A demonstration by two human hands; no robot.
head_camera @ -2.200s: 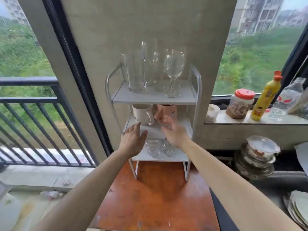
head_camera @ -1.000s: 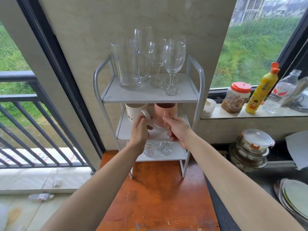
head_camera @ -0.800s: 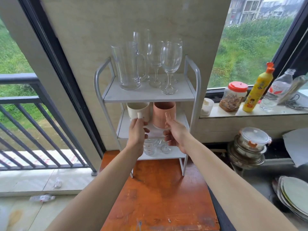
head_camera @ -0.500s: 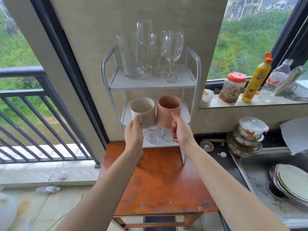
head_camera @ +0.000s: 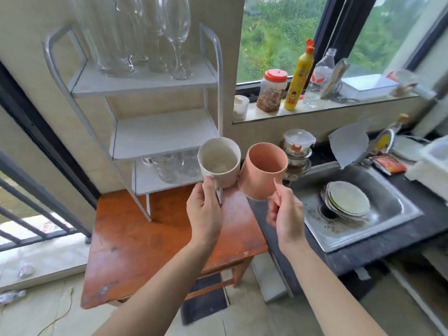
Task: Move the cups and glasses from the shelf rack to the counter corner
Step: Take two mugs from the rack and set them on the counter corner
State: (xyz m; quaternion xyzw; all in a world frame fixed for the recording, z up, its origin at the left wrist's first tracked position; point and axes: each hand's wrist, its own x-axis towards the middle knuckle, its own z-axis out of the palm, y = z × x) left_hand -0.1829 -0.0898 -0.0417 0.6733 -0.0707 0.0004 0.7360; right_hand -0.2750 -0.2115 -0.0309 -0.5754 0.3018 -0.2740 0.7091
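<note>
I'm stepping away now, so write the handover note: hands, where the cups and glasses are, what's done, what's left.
Left hand: holding the cream mug in the air.
Right hand: holding the pink mug by its handle, also in the air.
Shelf rack: middle shelf bare; wine glasses and a tall glass pitcher on top; small glasses on the bottom shelf.
Done: both mugs are off the rack.
Left: set the mugs at the counter corner, then move all the glassware.

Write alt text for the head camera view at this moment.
A person's left hand holds a cream mug and the right hand a pink mug, both lifted in front of a white shelf rack with an empty middle tier. Glasses remain on its top and bottom tiers; a sink with stacked plates lies to the right.
</note>
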